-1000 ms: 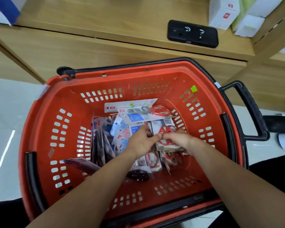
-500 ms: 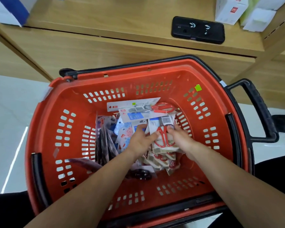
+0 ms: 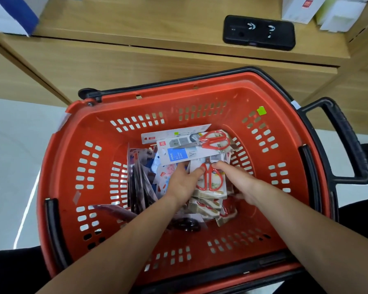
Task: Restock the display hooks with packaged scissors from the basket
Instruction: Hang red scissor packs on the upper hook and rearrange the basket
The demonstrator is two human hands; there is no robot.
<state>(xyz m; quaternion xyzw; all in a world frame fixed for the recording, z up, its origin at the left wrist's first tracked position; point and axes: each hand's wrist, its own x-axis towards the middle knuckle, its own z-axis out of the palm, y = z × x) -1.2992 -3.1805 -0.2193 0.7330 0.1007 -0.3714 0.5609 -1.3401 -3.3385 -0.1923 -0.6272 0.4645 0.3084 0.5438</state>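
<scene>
Head view, looking down into a red basket (image 3: 57, 166) with slotted walls. Near the basket's centre, both hands meet on a bundle of red-handled scissors packs (image 3: 210, 183), several carded packs stacked face up. The left hand (image 3: 182, 183) grips the bundle's left edge, thumb laid on the top card and fingers curled over the edge. The right hand (image 3: 238, 181) grips the right edge, thumb on the card's upper corner and fingers tucked beneath. Whether the bundle is lifted clear of the packs under it cannot be told. Toward the basket's far wall, a larger scissors pack (image 3: 191, 151) with a blue label lies across other cards, its red handles pointing to the basket's right side. On the left of the pile inside the basket, dark packets (image 3: 138, 187) stand on edge. Toward the basket's near wall, beside the left forearm, lie black scissor handles (image 3: 187, 225). A green sticker (image 3: 261, 110) sits on the basket's inner far-right wall, and a black handle (image 3: 346, 141) projects from the basket's right side. Beyond the basket's far rim runs a wooden shelf (image 3: 136, 22) bearing a black phone (image 3: 259, 31) and white boxes (image 3: 300, 7).
</scene>
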